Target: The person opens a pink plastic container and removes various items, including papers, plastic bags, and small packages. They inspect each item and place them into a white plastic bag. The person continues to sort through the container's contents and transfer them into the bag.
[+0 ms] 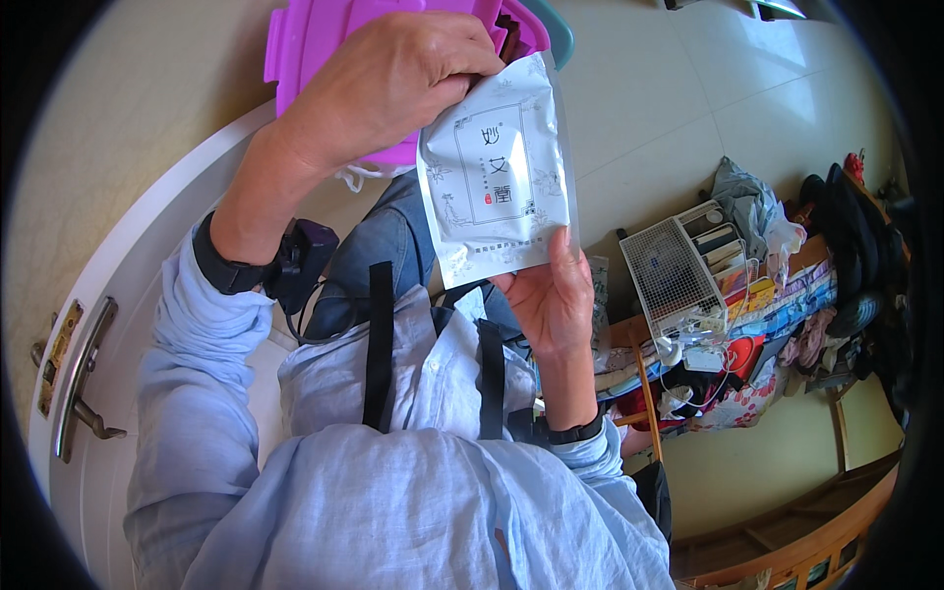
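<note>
A silvery foil pouch (495, 166) with printed characters, a framed panel and plant drawings is held up before my chest, tilted slightly. My left hand (402, 81) pinches its upper left corner, the fingertips partly hidden behind the knuckles. Lower down, my right hand (553, 299) grips the bottom right corner, thumb on the front face and fingers behind. Just beyond the left hand is a magenta plastic storage box (324, 44), partly covered by that hand and the pouch. Dark items show in a gap at the box's right side.
A teal plastic rim (558, 33) shows behind the magenta box. To the left stands a white door (158, 199) with a metal lever handle (92, 417). On the right, a white wire basket (671, 273) sits among bedding and clothes, above a wooden bed frame (804, 535).
</note>
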Motion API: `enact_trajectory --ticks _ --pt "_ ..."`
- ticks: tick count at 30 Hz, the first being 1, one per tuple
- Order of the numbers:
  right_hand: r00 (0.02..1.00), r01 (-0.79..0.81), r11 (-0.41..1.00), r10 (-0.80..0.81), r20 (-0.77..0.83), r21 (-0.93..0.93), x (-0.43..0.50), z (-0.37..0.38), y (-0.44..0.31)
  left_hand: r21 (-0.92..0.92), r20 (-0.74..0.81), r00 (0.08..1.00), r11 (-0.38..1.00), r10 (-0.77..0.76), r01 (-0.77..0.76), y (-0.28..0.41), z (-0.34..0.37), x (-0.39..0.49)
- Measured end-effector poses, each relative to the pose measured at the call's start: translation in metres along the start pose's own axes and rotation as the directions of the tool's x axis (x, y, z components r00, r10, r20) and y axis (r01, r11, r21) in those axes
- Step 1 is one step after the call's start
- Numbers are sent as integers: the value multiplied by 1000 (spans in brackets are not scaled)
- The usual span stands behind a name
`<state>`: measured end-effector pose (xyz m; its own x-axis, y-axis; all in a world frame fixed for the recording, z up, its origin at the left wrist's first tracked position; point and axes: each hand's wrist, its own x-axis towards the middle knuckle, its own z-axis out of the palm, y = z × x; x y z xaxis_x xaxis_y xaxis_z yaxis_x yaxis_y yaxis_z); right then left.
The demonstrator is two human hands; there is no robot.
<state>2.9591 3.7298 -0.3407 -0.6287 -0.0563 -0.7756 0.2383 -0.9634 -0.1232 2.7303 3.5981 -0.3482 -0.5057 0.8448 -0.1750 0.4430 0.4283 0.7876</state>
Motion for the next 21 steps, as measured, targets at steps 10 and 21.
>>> enact_trajectory --ticks 10,21 --pt "998 -19 1000 19 52 -11 -1 0 2 -91 2 999 995 -51 51 -3 1 -3" --pt "1000 -20 1000 20 20 -1 -3 1 6 -20 3 1000 1000 24 -24 0 -5 2"
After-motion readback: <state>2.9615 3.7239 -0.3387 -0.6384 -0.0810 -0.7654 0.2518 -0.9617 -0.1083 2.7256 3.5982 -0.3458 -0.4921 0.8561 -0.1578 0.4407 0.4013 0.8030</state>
